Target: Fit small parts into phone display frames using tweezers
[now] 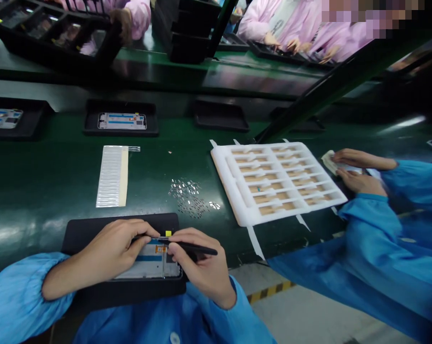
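A phone frame [149, 263] lies in a black tray [94, 227] at the near edge of the green bench. My left hand [108, 253] rests on the frame's left side, fingers curled and pinched at its top edge. My right hand [198, 265] grips black tweezers [190, 246] whose tips point left at the frame's top, next to a small yellow tab [168, 233] and an orange part [161, 249]. What the left fingers pinch is too small to name.
A strip of silver labels [112, 176] lies beyond the tray. Several small shiny parts [190, 196] are scattered mid-bench. A white foam tray [276, 179] of components sits at right, beside a co-worker's hands in blue sleeves [359, 172]. Black trays with phone frames [121, 119] line the belt behind.
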Available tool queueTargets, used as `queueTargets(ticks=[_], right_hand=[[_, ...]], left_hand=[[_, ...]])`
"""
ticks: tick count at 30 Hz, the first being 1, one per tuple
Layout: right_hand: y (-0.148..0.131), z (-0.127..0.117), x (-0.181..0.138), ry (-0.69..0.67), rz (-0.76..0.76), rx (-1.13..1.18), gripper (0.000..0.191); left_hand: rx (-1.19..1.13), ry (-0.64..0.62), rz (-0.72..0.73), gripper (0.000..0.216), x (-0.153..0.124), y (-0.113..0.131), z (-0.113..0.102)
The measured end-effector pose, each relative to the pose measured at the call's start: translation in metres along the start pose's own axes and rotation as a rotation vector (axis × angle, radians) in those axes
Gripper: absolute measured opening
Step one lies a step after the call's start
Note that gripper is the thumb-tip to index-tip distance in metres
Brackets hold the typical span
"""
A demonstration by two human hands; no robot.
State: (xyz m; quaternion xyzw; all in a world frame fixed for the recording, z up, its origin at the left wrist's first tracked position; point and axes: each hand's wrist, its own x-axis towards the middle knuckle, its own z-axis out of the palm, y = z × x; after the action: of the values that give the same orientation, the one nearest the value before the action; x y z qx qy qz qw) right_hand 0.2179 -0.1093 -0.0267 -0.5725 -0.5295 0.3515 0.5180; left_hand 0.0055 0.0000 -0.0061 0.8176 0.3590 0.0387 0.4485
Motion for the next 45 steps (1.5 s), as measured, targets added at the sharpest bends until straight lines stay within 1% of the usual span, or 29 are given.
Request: queueTargets(ticks=[5, 10, 14, 20, 25, 34, 36, 37, 39, 41, 43, 45], right_hand=[[0.001, 0.001, -0.001, 0.017, 0.015, 0.016, 0.01], [0.0, 0.001, -0.002, 0.028, 0.027, 0.034, 0.01], [-0.001, 0.002, -0.002, 0.039, 0.033, 0.029, 0.01], [-0.003, 0.003, -0.001, 0.059, -0.002, 0.01, 0.011], [-0.004, 0.003, -0.001, 0.093, -0.077, -0.012, 0.013], [0.001, 0.004, -0.004, 0.039, -0.175, -0.025, 0.02], [0.003, 0.004, -0.004, 0.022, -0.209, -0.042, 0.023], [0.003, 0.004, -0.005, 0.016, -0.228, -0.05, 0.024], [0.004, 0.003, -0.006, 0.012, -0.258, -0.059, 0.025], [0.005, 0.004, -0.007, 0.011, -0.271, -0.055, 0.025], [0.005, 0.005, -0.008, 0.01, -0.27, -0.047, 0.025], [0.005, 0.008, -0.008, 0.014, -0.263, -0.047, 0.024]], left_hand=[[-0.003, -0.002, -0.073, 0.028, 0.001, 0.007, 0.001], [0.009, 0.052, -0.119, 0.024, 0.004, 0.012, 0.004], [0.019, 0.06, -0.17, 0.024, 0.007, 0.015, 0.003], [0.038, 0.056, -0.241, 0.026, 0.009, 0.019, 0.004], [0.028, 0.074, -0.217, 0.026, 0.007, 0.016, 0.006], [0.047, 0.09, -0.143, 0.024, 0.006, 0.014, 0.008], [0.082, 0.083, -0.107, 0.025, 0.006, 0.012, 0.006], [0.107, 0.076, -0.06, 0.027, 0.005, 0.011, 0.005], [0.18, 0.066, 0.088, 0.031, 0.002, 0.007, 0.002], [0.286, 0.081, 0.254, 0.035, -0.003, 0.004, 0.002], [0.454, 0.149, 0.383, 0.035, -0.009, 0.002, 0.004], [0.648, 0.245, 0.463, 0.034, -0.016, 0.002, 0.008]])
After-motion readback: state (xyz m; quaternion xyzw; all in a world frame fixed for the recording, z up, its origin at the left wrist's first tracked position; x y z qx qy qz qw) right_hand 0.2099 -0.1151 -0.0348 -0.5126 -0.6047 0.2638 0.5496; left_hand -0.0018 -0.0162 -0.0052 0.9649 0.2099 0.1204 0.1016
